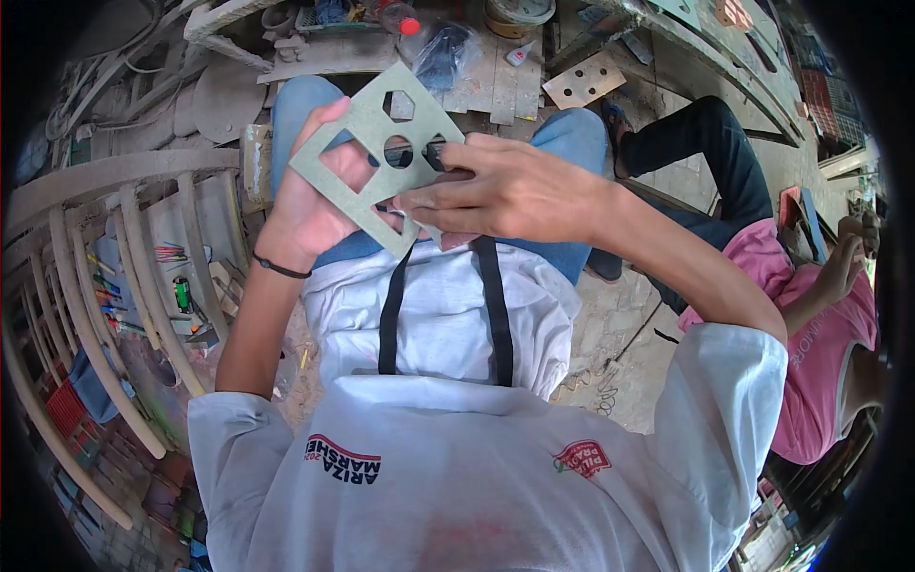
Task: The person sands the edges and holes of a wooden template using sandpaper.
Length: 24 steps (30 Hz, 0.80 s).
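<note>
A flat pale grey-green panel (367, 198) with several cut-out shapes, among them a round hole and a hexagonal one, is held tilted above my lap. My left hand (310, 205) supports it from behind and along its left edge, the thumb near the upper left side; a dark band circles that wrist. Across the panel's right side lies my right hand (515, 186), fingers bent against its face and edge by the holes. Part of both hands' fingers is hidden by the panel or by each other.
Wooden slatted railing (143, 276) stands at the left. A co-worker in a pink shirt (824, 353) sits at the right, a bent leg near my knee. Ahead are a panel with round holes (583, 80), a plastic bag (448, 59) and a bucket (518, 17).
</note>
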{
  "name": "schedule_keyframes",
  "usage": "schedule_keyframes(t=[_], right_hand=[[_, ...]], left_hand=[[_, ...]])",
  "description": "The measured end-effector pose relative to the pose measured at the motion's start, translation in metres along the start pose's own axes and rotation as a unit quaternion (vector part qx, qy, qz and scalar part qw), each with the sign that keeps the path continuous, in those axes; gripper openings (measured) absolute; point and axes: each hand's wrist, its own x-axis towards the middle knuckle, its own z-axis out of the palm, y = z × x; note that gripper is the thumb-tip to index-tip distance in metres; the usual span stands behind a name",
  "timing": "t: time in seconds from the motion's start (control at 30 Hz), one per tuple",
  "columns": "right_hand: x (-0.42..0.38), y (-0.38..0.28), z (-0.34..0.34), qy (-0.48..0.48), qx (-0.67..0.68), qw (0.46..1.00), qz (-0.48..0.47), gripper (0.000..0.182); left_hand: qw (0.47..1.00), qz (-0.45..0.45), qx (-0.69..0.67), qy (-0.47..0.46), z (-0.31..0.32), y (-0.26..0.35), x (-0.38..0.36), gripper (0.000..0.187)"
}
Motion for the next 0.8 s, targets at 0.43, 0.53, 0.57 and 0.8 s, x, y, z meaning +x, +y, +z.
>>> schedule_keyframes(t=[0.43,0.53,0.57,0.8], right_hand=[[-0.006,-0.036,0.021,0.139,0.210,0.952,0.173,0.029],[-0.006,-0.059,0.015,0.255,0.429,0.791,0.355,0.028],[-0.005,-0.063,0.012,0.326,0.522,0.652,0.442,0.028],[-0.005,-0.069,0.036,0.388,0.480,0.587,0.525,0.034]], left_hand=[[0.975,0.140,0.171,-0.018,0.008,0.000,0.004,0.079],[0.971,0.196,0.138,0.000,0.008,-0.013,0.003,0.090],[0.964,0.233,0.131,0.008,0.008,-0.016,0.003,0.093],[0.959,0.271,0.084,-0.030,0.008,-0.028,0.012,0.110]])
